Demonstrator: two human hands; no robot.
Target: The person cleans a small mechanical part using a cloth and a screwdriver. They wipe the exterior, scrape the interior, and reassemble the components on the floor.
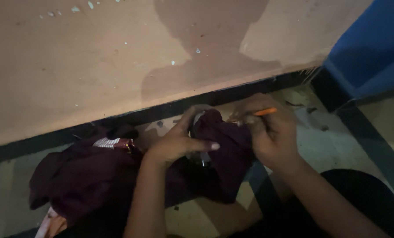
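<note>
Left hand (179, 143): at frame centre, grip closed on the dark maroon cloth (219, 154), thumb laid across it.
Right hand (269, 132): right of centre, grip closed on an orange pencil (265, 112) and the cloth's edge.
Cloth: bunched between both hands, trailing to lower left over the floor (333, 145).
Wall (95, 57): upper frame, stained.

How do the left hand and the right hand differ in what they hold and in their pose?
The left hand grips the dark maroon cloth, thumb stretched out to the right; the right hand pinches a thin orange stick above it. The left hand's fingers spread around the bunched fabric, while the right hand's curl tight. Both work on the same cloth.
</note>
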